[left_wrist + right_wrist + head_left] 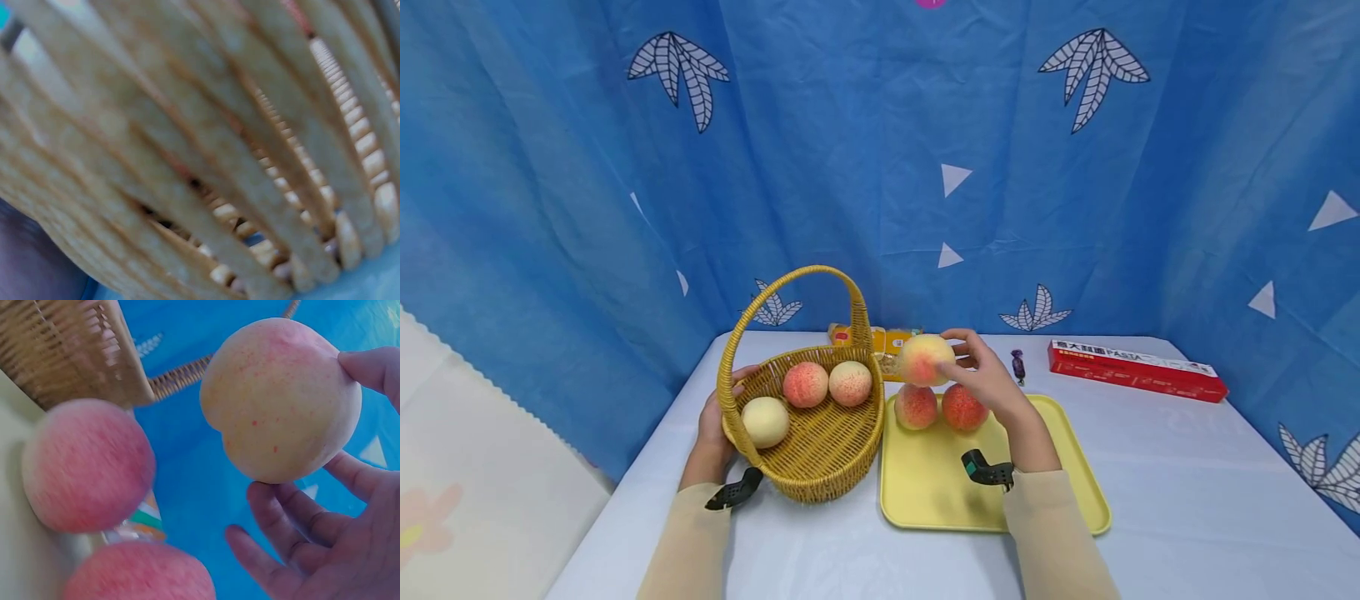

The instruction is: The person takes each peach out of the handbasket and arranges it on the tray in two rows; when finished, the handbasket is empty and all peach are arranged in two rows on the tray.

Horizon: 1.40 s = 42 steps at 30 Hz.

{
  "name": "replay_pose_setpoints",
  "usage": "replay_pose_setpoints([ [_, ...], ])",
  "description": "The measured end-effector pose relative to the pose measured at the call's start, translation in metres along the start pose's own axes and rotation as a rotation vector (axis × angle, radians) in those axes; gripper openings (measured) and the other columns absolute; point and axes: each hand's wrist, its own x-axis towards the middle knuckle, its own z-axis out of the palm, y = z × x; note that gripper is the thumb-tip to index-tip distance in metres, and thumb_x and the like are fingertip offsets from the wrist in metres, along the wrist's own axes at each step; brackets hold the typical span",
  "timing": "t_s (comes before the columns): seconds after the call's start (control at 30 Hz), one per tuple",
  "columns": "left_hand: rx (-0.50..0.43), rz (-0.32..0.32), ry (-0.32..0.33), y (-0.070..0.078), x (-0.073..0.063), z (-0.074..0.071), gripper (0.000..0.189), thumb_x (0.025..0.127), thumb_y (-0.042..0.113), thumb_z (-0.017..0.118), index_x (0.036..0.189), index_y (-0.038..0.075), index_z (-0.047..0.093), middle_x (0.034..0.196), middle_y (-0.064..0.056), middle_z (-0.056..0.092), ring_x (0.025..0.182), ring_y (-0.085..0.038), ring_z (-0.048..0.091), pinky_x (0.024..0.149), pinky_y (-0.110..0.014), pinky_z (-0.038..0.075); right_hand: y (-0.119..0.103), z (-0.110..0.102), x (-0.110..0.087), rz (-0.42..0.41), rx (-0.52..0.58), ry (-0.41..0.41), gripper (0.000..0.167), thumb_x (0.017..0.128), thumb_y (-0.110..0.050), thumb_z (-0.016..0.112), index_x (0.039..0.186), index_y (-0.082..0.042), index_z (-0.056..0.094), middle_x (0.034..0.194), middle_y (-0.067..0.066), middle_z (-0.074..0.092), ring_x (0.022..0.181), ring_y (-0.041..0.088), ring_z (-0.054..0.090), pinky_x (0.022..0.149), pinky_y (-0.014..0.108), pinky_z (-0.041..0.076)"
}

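In the head view my right hand (981,373) pinches a pale yellow peach (925,360) with a pink blush, raised above the far edge of the yellow tray (955,492). The right wrist view shows this peach (281,403) between thumb and fingertips. Two redder peaches, one left (916,407) and one right (966,408), lie on the tray. My left hand (713,425) holds the left rim of a wicker basket (827,483), its fingertips partly hidden by the handle. Inside are a cream peach (765,422) and two pinkish ones (806,384) (850,383). Basket weave fills the left wrist view.
Behind the basket and raised peach lies a yellow food packet (891,342), partly covered. A small purple-wrapped candy (1018,367) lies behind the tray. The red pasta box (1138,371) is at the back right. A blue curtain (880,167) hangs behind the white-covered table (1180,500).
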Motion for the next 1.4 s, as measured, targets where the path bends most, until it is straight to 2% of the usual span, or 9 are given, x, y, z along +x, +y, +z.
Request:
replay_pose_setpoints([
  [0.1,-0.007,-0.011,0.003,0.000,0.000,0.000,0.037,0.105,0.013,0.040,0.136,0.006,0.059,0.120,0.009,0.063,0.122,-0.011,0.048,0.102,-0.022,0.036,0.003,-0.010,-0.002,0.027,0.010,0.018,0.052,0.097,-0.033,0.063,0.143,-0.019,0.043,0.135,0.020,0.051,0.116,0.034,0.055,0.100,0.055,0.049],
  [0.23,-0.002,-0.016,-0.001,0.000,0.000,0.000,0.037,0.105,0.013,0.039,0.136,0.006,0.058,0.120,0.009,0.061,0.122,-0.012,0.047,0.102,-0.023,0.036,0.008,-0.023,-0.005,0.061,0.042,0.039,0.053,0.098,-0.035,0.061,0.144,-0.018,0.041,0.137,0.021,0.048,0.122,0.036,0.054,0.096,0.050,0.054],
  [0.43,0.015,0.008,-0.011,0.000,0.000,0.000,0.037,0.105,0.014,0.039,0.136,0.006,0.058,0.127,0.006,0.059,0.121,-0.012,0.048,0.101,-0.023,0.037,0.016,-0.039,-0.008,0.070,0.092,0.077,0.052,0.099,-0.035,0.058,0.145,-0.017,0.042,0.142,0.020,0.046,0.128,0.038,0.050,0.092,0.047,0.057],
  [0.63,0.017,0.014,-0.017,0.000,-0.001,0.000,0.038,0.105,0.014,0.038,0.138,0.003,0.055,0.124,0.007,0.060,0.120,-0.013,0.048,0.100,-0.024,0.037,0.023,-0.053,-0.012,0.100,0.095,0.123,0.052,0.101,-0.040,0.055,0.145,-0.015,0.044,0.142,0.019,0.046,0.119,0.030,0.052,0.086,0.035,0.058],
  [0.8,0.020,-0.002,-0.004,0.000,-0.001,0.002,0.039,0.105,0.014,0.039,0.140,0.003,0.053,0.122,0.008,0.060,0.122,-0.012,0.047,0.101,-0.023,0.036,0.028,-0.063,-0.017,0.145,0.091,0.151,0.052,0.102,-0.042,0.051,0.146,-0.014,0.046,0.143,0.016,0.045,0.113,0.026,0.049,0.081,0.026,0.055],
  [1.03,0.011,-0.023,0.009,0.001,-0.001,0.001,0.039,0.105,0.015,0.040,0.140,0.004,0.054,0.122,0.008,0.060,0.122,-0.012,0.047,0.102,-0.023,0.036,0.036,-0.076,-0.027,0.257,-0.016,0.125,0.060,0.100,-0.048,0.051,0.148,-0.013,0.045,0.145,0.019,0.043,0.116,0.028,0.046,0.081,0.032,0.054],
  [1.2,0.013,-0.010,-0.004,0.001,0.000,0.002,0.038,0.105,0.014,0.039,0.137,0.007,0.057,0.127,0.007,0.059,0.123,-0.011,0.047,0.102,-0.022,0.036,0.045,-0.083,-0.029,0.337,-0.075,0.094,0.065,0.099,-0.053,0.051,0.151,-0.014,0.043,0.146,0.020,0.043,0.117,0.030,0.048,0.081,0.033,0.053],
  [1.3,0.009,0.008,-0.014,0.001,0.000,0.002,0.037,0.105,0.013,0.039,0.136,0.010,0.060,0.133,0.006,0.059,0.125,-0.011,0.047,0.103,-0.021,0.036,0.050,-0.086,-0.030,0.386,-0.092,0.081,0.070,0.097,-0.056,0.052,0.152,-0.014,0.041,0.148,0.020,0.043,0.121,0.033,0.047,0.085,0.037,0.052],
  [1.4,0.002,0.000,-0.014,0.001,0.000,0.001,0.038,0.105,0.013,0.039,0.138,0.008,0.058,0.132,0.006,0.059,0.125,-0.011,0.047,0.104,-0.021,0.036,0.054,-0.087,-0.033,0.429,-0.105,0.056,0.075,0.095,-0.058,0.054,0.153,-0.013,0.040,0.150,0.022,0.041,0.127,0.037,0.044,0.089,0.043,0.051],
])
